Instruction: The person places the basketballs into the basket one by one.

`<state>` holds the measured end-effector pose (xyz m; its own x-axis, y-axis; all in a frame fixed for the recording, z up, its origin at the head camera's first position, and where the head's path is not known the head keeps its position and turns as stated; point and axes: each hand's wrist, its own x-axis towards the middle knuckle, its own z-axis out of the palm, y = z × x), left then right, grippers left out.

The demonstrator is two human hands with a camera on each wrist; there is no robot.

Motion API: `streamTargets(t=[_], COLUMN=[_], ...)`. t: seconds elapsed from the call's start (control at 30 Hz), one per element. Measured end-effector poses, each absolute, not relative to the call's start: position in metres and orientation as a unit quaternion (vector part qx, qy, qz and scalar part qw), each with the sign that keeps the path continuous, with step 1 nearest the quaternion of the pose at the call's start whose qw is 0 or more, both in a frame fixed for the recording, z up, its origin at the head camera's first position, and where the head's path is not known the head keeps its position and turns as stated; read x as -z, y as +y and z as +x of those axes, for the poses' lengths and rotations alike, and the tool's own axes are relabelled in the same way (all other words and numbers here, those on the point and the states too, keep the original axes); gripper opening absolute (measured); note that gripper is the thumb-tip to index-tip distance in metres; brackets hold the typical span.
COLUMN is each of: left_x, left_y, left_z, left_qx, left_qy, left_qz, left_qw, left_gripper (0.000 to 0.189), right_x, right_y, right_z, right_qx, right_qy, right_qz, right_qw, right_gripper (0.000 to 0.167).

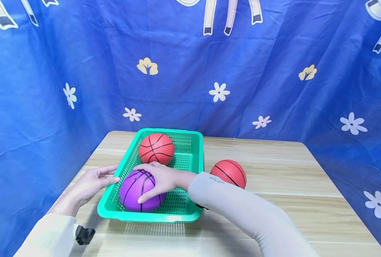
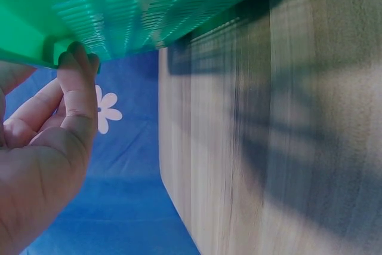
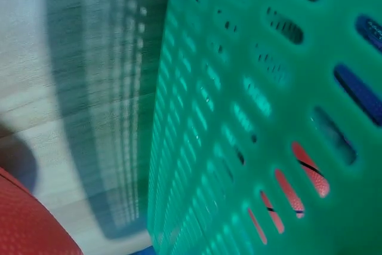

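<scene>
A green basket [image 1: 195, 215] with slotted walls stands on the table. Inside it, toward the front left, sits a purple ball [image 1: 133, 195] with black basketball lines. My right hand [image 1: 159, 178] grips this ball from above, thumb on the near side and fingers over the top. A red ball [image 1: 156, 146] lies behind it in the basket's far left part. My left hand [image 1: 89, 184] holds the basket's left rim; the left wrist view shows fingertips [image 2: 77, 58] at the rim's underside. Neither hand shows in the right wrist view.
Another red ball [image 1: 230, 172] lies on the wooden table [image 1: 283, 200] right of the basket, partly behind my right sleeve [image 1: 238, 205]. A blue patterned cloth [image 1: 184, 96] hangs behind the table and along both sides.
</scene>
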<state>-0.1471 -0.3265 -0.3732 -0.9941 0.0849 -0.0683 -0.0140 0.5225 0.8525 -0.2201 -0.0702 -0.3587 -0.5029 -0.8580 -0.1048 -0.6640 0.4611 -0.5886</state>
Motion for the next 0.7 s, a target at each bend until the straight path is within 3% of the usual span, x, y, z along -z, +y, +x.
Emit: streamTargets(t=[0.4, 0.7], left_x=[0.372, 0.372], left_y=[-0.323, -0.325], left_z=[-0.147, -0.147], left_qx=[-0.492, -0.491], left_qy=[0.869, 0.869], left_qz=[0.023, 0.02], left_qw=[0.05, 0.055], left_gripper=[0.063, 0.065], right_x=[0.354, 0.328], right_y=[-0.064, -0.037], right_z=[-0.216, -0.236], right_qx=[0.253, 0.303], right_qy=[0.83, 0.815], right_qz=[-0.462, -0.478], right_qw=[0.181, 0.123], right_gripper=[0.104, 0.09])
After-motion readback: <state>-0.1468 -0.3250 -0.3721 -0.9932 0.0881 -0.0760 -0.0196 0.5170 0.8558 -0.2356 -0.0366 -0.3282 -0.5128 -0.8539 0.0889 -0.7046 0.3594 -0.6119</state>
